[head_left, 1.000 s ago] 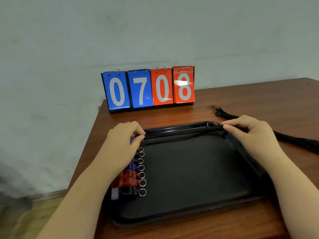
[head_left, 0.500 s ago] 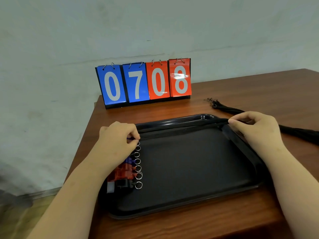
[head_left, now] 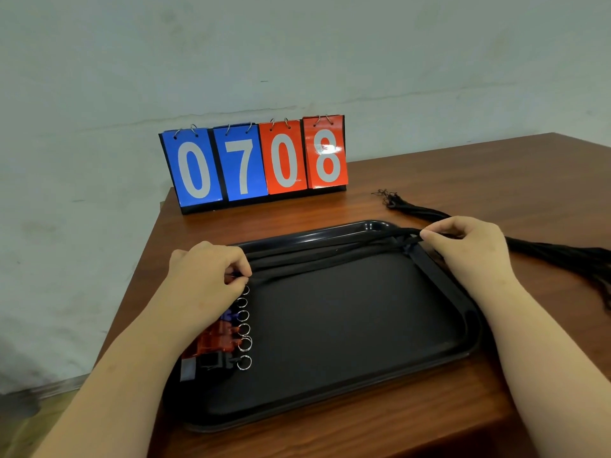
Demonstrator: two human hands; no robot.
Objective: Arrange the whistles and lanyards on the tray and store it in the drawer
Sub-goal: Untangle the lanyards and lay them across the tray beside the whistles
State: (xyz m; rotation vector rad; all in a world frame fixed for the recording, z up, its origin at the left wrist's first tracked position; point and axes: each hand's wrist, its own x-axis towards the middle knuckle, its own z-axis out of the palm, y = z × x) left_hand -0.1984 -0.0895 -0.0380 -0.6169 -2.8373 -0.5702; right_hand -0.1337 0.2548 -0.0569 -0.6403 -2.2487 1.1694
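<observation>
- Left hand [head_left: 205, 285] pinched the lanyard [head_left: 330, 259] at the tray's [head_left: 330, 411] far-left, hiding upper whistles [head_left: 215, 345].
- Right hand [head_left: 469, 252] pinched it at the tray's far-right corner.
- Spare lanyards [head_left: 545, 252] ran off frame.

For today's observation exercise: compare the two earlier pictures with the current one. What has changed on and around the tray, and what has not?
Little changed. The right hand has slid slightly outward at the tray's far right corner, drawing the black lanyard straighter along the far rim; the left hand still pinches its other end. The whistles, tray, scoreboard and lanyard bundle stayed put.
</observation>
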